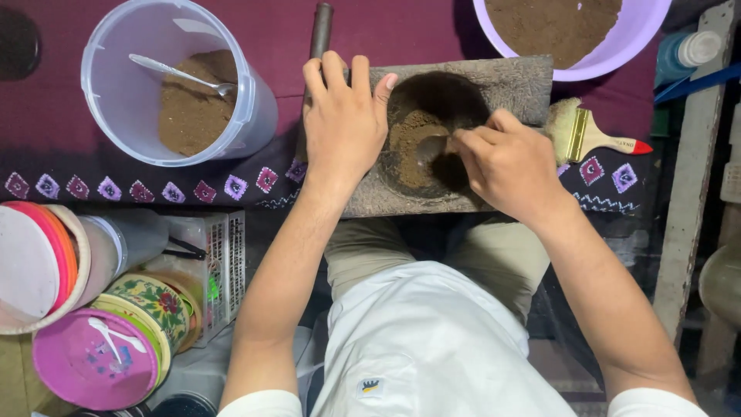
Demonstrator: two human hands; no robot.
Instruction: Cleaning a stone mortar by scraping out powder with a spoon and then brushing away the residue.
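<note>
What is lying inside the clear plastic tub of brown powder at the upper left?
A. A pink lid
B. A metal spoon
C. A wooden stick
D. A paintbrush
B. A metal spoon rests in the clear plastic tub, its bowl down on the brown powder; the paintbrush lies outside, to the right of the stone block.

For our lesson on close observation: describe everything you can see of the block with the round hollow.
The block is a grey, rough, stone-like slab lying flat on the dark red cloth. Its round hollow holds brown powder. The left hand rests flat on its left end; the right hand presses a spoon-like tool into the powder.
</note>
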